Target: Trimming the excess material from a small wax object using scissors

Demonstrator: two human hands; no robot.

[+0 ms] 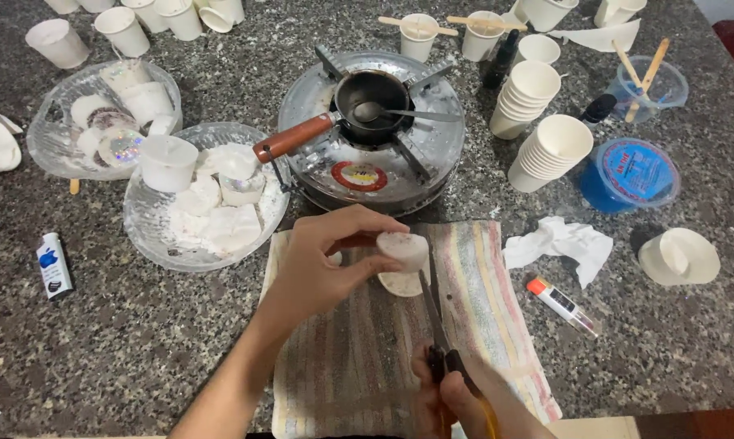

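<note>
Grip: the left hand [322, 260] pinches a small white wax candle [402, 247] between thumb and fingers, closed firmly on its side; the right hand [456, 398] is closed around the handles of the scissors [433, 313], whose blades point up to the candle.
Candle place: it is held in the air just above the striped cloth [359, 358], in front of the round metal stove [372, 134]; one flat white piece [401, 284] lies under it on the cloth.
Doing it well: I judge the cutting works best when the candle stays still and the blades meet only its lower edge, well away from the left fingertips, with small cuts so the wax does not crack.
Blades: I cannot tell how far they are open, the candle hides the tips.
Small pan: one, dark, with a brown handle [294, 138], standing on the stove, with one spoon [399, 114] inside.
Glass bowls: two; the near one [208, 195] holds about five white wax blocks, the far one [102, 118] holds several candles, some with shiny glitter.
Stacks of paper cups: two [550, 150], right of the stove; about ten or more single cups stand along the far edge.
Blue-lidded tub: one [631, 175].
Wooden sticks: four or so, across cups and in a clear cup [647, 81].
Lighter: one [54, 264], far left.
Crumpled tissue: one [562, 244].
Glue tube: one [564, 306].
</note>
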